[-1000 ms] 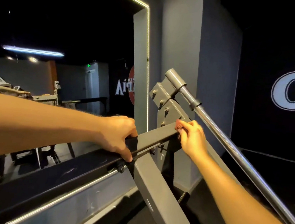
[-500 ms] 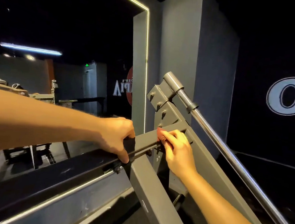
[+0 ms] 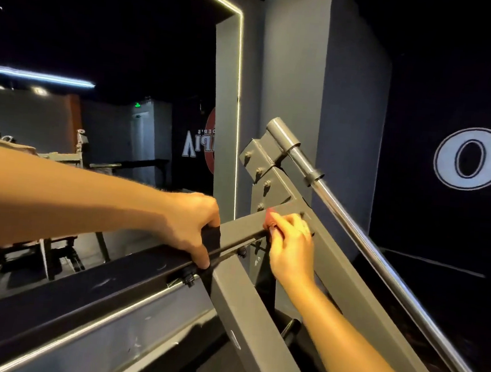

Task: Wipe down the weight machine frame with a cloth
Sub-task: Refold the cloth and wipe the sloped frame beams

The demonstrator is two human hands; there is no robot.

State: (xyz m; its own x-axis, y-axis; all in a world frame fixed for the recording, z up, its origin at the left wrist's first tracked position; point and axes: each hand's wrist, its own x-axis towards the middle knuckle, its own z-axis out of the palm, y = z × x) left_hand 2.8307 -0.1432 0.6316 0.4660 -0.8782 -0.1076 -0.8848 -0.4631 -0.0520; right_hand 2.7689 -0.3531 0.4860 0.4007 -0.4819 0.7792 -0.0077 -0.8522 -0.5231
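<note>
The grey weight machine frame (image 3: 346,271) runs diagonally from a bolted top bracket down to the lower right. A grey cross beam (image 3: 243,230) meets it at the middle. My right hand (image 3: 291,246) holds a small red cloth (image 3: 270,217) against the cross beam where it joins the frame; most of the cloth is hidden under my fingers. My left hand (image 3: 193,225) grips the cross beam further left, fingers curled over its top and thumb underneath.
A chrome guide rod (image 3: 380,257) slopes beside the frame on the right. A dark ledge (image 3: 80,290) lies below the beam. A grey pillar (image 3: 290,100) stands just behind. Other gym machines (image 3: 62,158) show at the left.
My right hand with the red cloth has slid left along the cross beam, from the frame joint toward the bolted bracket side. My left hand has kept its grip.
</note>
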